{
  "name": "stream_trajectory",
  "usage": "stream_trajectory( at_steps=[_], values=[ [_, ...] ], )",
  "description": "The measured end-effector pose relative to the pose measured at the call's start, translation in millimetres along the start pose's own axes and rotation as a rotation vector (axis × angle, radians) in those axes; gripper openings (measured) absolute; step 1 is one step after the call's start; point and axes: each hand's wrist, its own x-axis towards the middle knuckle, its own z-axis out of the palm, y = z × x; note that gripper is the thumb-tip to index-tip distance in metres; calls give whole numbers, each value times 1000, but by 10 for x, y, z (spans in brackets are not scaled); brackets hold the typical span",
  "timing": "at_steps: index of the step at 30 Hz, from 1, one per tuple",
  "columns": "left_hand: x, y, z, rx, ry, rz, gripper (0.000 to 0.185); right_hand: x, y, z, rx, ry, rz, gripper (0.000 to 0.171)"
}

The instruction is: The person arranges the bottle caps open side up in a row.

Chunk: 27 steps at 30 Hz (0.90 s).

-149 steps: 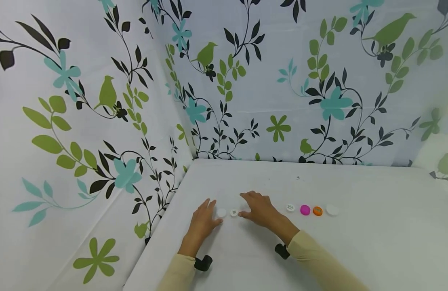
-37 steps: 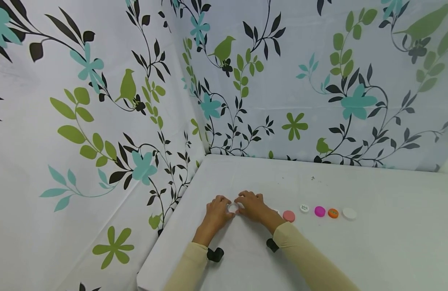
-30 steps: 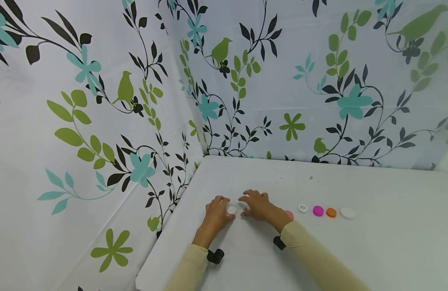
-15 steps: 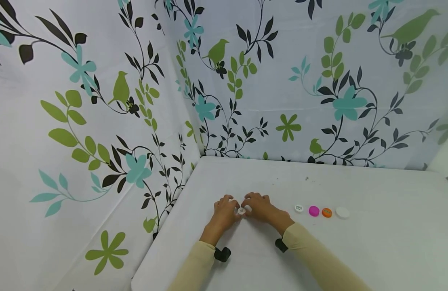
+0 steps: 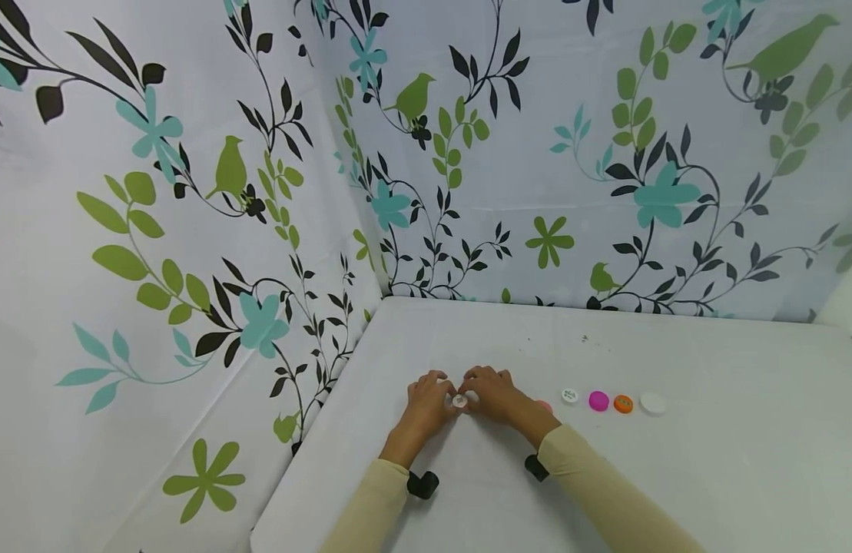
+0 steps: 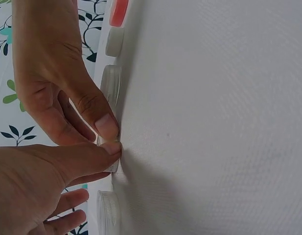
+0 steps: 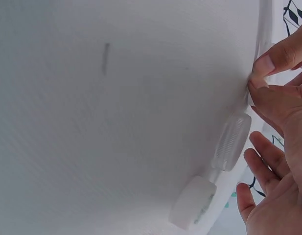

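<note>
Your left hand (image 5: 426,401) and right hand (image 5: 491,393) meet thumb to thumb, both pinching one small white cap (image 5: 459,401) on the table (image 5: 709,476); a second ago they sat slightly apart.

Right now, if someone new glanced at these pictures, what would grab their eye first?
Probably the loud floral curtain with green birds walling in the white table. Next, the left hand and right hand, which meet near the table's middle and pinch a small white bottle cap between their fingertips. To their right runs a row of caps, with a bright magenta cap and an orange cap standing out.
</note>
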Motion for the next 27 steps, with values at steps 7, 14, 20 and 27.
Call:
stream_trajectory(
  at_steps=[7,14,20,27],
  values=[
    [-33,24,-68,17,46,-3,27,10,-21,-111,3,1,2,24],
    [-40,41,-80,-27,112,-14,36,14,-55,-181,70,28,38,28],
    [-47,44,-55,-35,154,-11,34,-4,-93,-182,119,15,36,33],
    [-71,23,-53,-7,144,4,30,-17,-96,-151,113,15,20,30]
  ],
)
